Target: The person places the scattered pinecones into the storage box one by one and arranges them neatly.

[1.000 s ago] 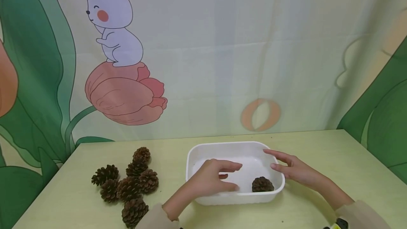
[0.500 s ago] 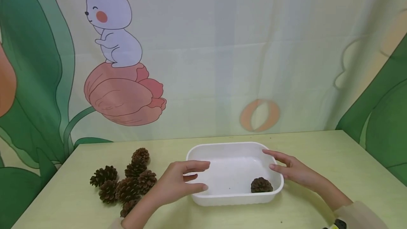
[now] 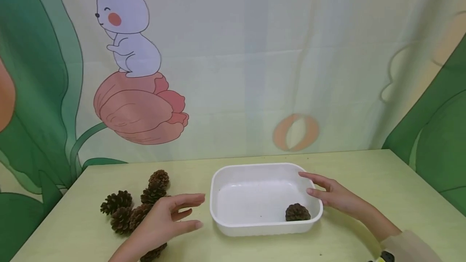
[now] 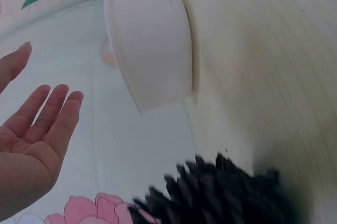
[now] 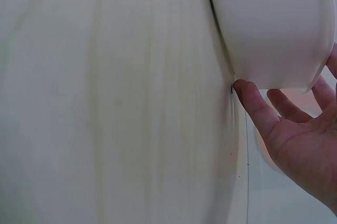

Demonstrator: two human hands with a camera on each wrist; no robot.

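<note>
My left hand (image 3: 160, 221) is empty, its fingers extended and thumb apart, above the pinecones (image 3: 115, 203) on the left of the table in the head view. It hides part of that group. In the left wrist view the same hand (image 4: 37, 145) is at the left, with a dark pinecone (image 4: 210, 195) close below. My right hand (image 3: 336, 197) holds the right end of a white tray (image 3: 265, 225), thumb and index finger over its rim. In the right wrist view its fingers (image 5: 258, 105) lie against the tray's outer wall. One pinecone (image 3: 297, 212) lies inside, near the front right corner.
The pale yellow table (image 3: 349, 237) carries the tray right of centre and the pinecone group at left. Behind its back edge hangs a printed cloth (image 3: 233, 72) with a rabbit and flowers.
My left hand has moved left, from over the tray to above the pinecones, staying empty. My right hand remains at the tray's right end. The pinecone in the tray has not moved.
</note>
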